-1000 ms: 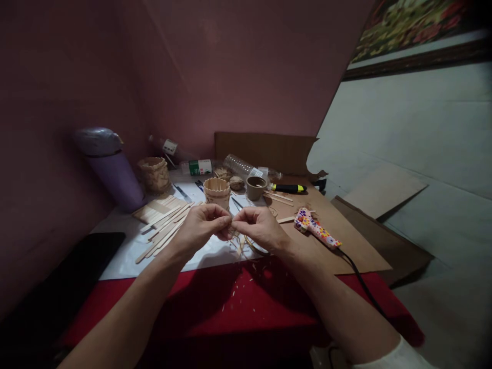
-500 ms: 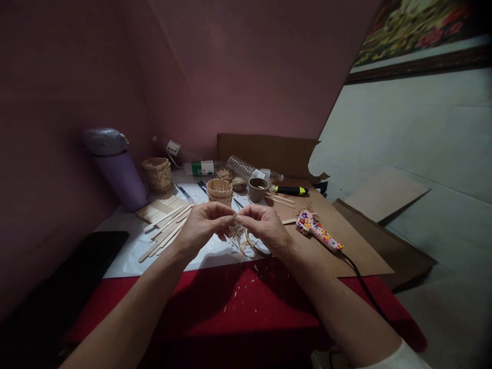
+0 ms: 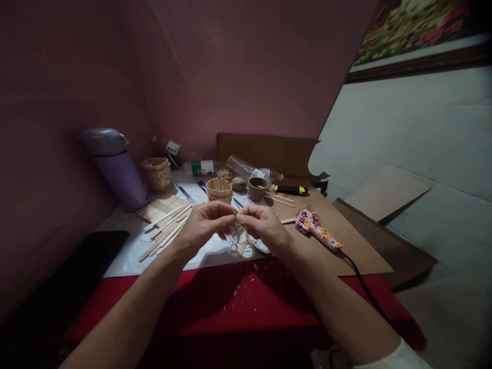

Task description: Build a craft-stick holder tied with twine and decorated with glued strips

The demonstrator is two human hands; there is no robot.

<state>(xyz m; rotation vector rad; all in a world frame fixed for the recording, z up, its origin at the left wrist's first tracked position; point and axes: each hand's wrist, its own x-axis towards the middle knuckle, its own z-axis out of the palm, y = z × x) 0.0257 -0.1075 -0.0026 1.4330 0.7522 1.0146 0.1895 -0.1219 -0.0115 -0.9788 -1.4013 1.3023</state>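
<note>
A dim room is closing in around a low tabletop (image 3: 246,307) draped in red cloth. A dusky pink wall (image 3: 238,66) is rising behind its far edge and running down the left side, where shadow is swallowing the corner. To the right, a pale wall (image 3: 415,133) is catching what little light there is, with a framed floral picture (image 3: 418,31) hanging at the upper right. Brown cardboard sheets (image 3: 384,192) are lying beyond the tabletop's right edge, and another (image 3: 265,151) is leaning along its far edge.
</note>
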